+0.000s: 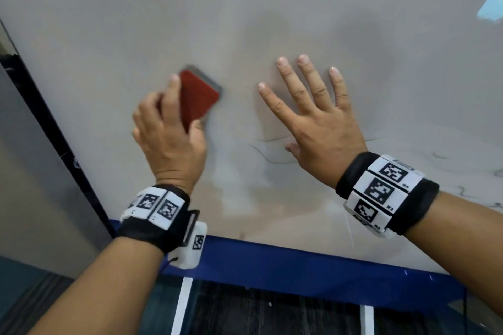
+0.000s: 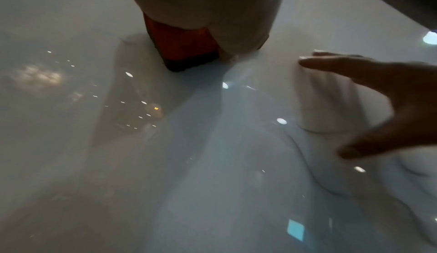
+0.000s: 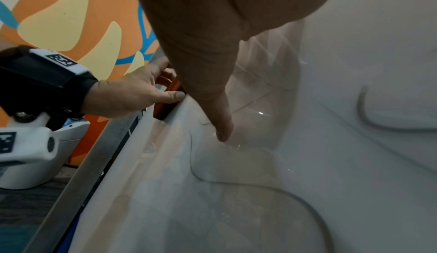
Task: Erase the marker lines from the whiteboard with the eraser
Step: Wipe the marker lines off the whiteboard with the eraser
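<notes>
Whiteboard (image 1: 245, 8) fills most of what one sees from here, leaning back from a blue rail (image 1: 299, 255) at its foot. The left hand (image 1: 170, 139) grips the red eraser (image 1: 198, 95), fingers curled along one long side and the thumb on the other, with the eraser's dark underside against the board. Holding it by the sides like that lets the whole pad bear flat, which I take to be the reason for the grip. The eraser sits on a part of the board that looks bare of ink.

Just beside it the right hand (image 1: 313, 117) lies flat on the board, fingers straight and spread, holding nothing. It looks placed to steady the board, or the person, against the rubbing.

Thin marker lines (image 1: 272, 156) curl out from under the right thumb and palm, and more squiggles (image 1: 462, 187) run along the lower right. In the right wrist view a grey loop of line (image 3: 295, 193) bends below the thumb. So the wiping seems well short of finished: the eraser has to travel down and to the right, and the flat hand will probably have to lift, since it covers part of a line.
</notes>
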Tool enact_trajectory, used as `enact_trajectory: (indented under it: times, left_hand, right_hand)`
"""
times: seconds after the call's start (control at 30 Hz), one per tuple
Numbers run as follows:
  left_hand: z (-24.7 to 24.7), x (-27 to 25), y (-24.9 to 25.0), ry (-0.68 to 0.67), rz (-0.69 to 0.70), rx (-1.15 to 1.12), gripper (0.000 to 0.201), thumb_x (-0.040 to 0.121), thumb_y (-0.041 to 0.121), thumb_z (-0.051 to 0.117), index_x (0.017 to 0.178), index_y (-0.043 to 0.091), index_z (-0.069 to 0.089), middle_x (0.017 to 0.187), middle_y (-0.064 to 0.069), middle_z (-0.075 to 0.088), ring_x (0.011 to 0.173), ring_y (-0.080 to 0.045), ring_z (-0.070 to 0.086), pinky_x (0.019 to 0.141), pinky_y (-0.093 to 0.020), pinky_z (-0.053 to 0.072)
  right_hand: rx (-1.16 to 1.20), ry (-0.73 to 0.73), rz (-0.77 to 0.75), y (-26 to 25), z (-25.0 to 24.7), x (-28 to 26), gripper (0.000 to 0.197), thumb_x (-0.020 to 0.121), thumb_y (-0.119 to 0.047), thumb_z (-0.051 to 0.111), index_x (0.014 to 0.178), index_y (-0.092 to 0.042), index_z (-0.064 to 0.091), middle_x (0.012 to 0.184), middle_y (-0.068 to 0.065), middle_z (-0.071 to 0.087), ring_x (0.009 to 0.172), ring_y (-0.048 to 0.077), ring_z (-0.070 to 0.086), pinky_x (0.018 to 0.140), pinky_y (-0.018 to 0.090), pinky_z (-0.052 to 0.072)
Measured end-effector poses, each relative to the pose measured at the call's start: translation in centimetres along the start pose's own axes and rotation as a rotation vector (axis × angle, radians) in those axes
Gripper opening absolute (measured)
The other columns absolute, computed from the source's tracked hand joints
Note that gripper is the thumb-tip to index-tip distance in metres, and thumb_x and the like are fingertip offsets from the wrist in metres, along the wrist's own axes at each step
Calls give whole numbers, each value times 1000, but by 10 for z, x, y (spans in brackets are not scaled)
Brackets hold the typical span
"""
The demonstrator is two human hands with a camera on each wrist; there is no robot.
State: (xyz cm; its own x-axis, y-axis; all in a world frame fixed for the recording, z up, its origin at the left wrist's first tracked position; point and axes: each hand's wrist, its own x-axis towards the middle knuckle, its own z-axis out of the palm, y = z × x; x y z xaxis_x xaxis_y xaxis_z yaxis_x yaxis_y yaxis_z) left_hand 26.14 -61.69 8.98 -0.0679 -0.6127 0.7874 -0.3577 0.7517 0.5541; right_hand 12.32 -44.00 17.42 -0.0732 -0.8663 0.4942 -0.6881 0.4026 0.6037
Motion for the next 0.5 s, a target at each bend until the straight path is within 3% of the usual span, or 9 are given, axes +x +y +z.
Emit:
enact_trajectory:
  times: [0.07, 0.17, 0.3, 0.37, 0.43, 0.5]
  left_hand:
    - [-3, 4, -12, 52, -68, -51, 72, 80, 21, 68, 147, 14, 40, 127, -24, 48, 115, -38, 44, 100, -42, 35]
    - [-1, -1, -20, 12, -92, -93, 72, 81, 19, 70, 146, 13, 39, 128, -25, 46, 117, -38, 42, 103, -40, 32]
    - [-1, -15, -22, -166, 144, 18, 72, 76, 17, 67, 142, 19, 37, 124, -18, 44, 107, -39, 44, 95, -49, 36]
    - [-3, -19, -25, -193, 177, 42, 72, 76, 18, 68, 142, 22, 37, 125, -10, 40, 106, -36, 44, 92, -52, 39]
    - [-3, -18, -28, -151, 115, 16, 73, 77, 16, 72, 142, 21, 38, 126, -12, 42, 109, -35, 44, 96, -50, 37]
    - [-2, -12, -31, -67, -16, -65, 73, 78, 14, 75, 142, 16, 40, 128, -17, 45, 114, -32, 41, 103, -39, 32]
  right_hand:
    - [-9, 5, -3, 0, 1, 0, 115, 66, -16, 81, 158, -26, 13, 166, 11, 3, 152, 35, 3, 118, 59, 4]
    - [-12, 7, -6, 0, 3, 2, 114, 65, -11, 78, 158, -25, 12, 165, 12, 4, 152, 36, 3, 118, 59, 4]
    - [-13, 6, -8, -1, 4, 2, 116, 65, -11, 79, 158, -25, 11, 166, 12, 0, 152, 36, 0, 119, 60, 4]
    - [-16, 13, -8, -1, 4, 1, 116, 66, -11, 80, 158, -26, 11, 166, 12, 0, 152, 36, 0, 119, 60, 4]
    - [-16, 17, -16, 0, 4, 0, 114, 67, -13, 80, 158, -26, 13, 166, 12, 1, 152, 36, 1, 119, 59, 4]
    - [-14, 15, -20, 2, 3, 0, 113, 67, -13, 80, 158, -26, 13, 166, 12, 2, 152, 36, 1, 119, 59, 5]
